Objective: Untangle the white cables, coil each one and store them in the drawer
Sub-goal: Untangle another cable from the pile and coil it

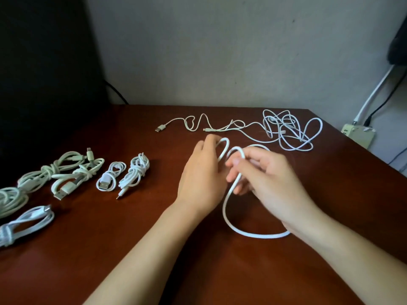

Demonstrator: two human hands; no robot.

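Head view looks down on a dark reddish-brown tabletop set against a pale wall. Both hands meet near the middle and work on one thick white cable. The left hand lies back upward with its fingers curled, its grip around a loop of that cable which rises past the fingertips on the far side. The right hand, just beside it and touching it, has its grip closed on the same cable, thumb and fingers pinching the strand where it bends over the knuckles. From there the cable drops between the two hands, sweeps in a wide curve across the near tabletop and passes under the right wrist. Far right lies a loose tangle of white cables, not yet sorted, and from it a thin white cable snakes left along the far edge, ending in a flat plug. On the left side of the tabletop, well apart from the hands, sit six coiled bundles: two small white ones nearest the hands, pale greenish ones farther left, and a flat white one at the near left. A beige power strip sits beyond the right edge, and a large dark shape fills the far left.
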